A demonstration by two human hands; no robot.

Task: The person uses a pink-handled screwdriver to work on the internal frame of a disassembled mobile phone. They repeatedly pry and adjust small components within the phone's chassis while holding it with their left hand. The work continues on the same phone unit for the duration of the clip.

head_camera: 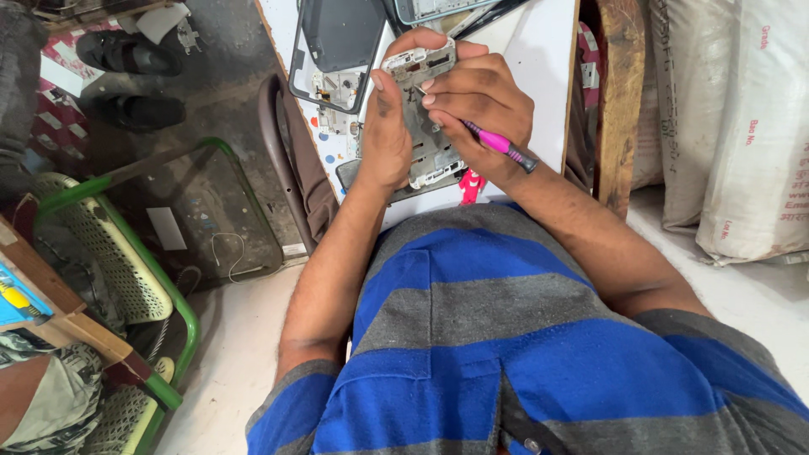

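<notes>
Blue and grey stripes are filling the bottom of the view: it is the person's shirt (506, 354), closest to the camera. Two bare arms are reaching up from it to the white counter (539, 50).

One phone frame (425, 114) is being held over the counter's near edge, between the two hands. It is grey and standing long-ways, with small cut-outs at its top. The left hand (383, 126) is wrapping its grip around the frame's left side, with the thumb lying on the front. The right hand (480, 105) is closing its grip on one pink screwdriver (499, 145) with a dark end, and its fingers are also pressing on the frame's right side. The tool's tip is hidden under the fingers.

One small red thing (470, 185) is lying on the counter just below the right hand.

Farther up the counter, one dark phone back cover (337, 50) is lying flat, just beside the frame.

On the floor, far to the left, two black sandals (126, 80) are lying apart. One green chair (109, 270) is standing near them. Two white sacks (733, 126) are leaning on the right.
</notes>
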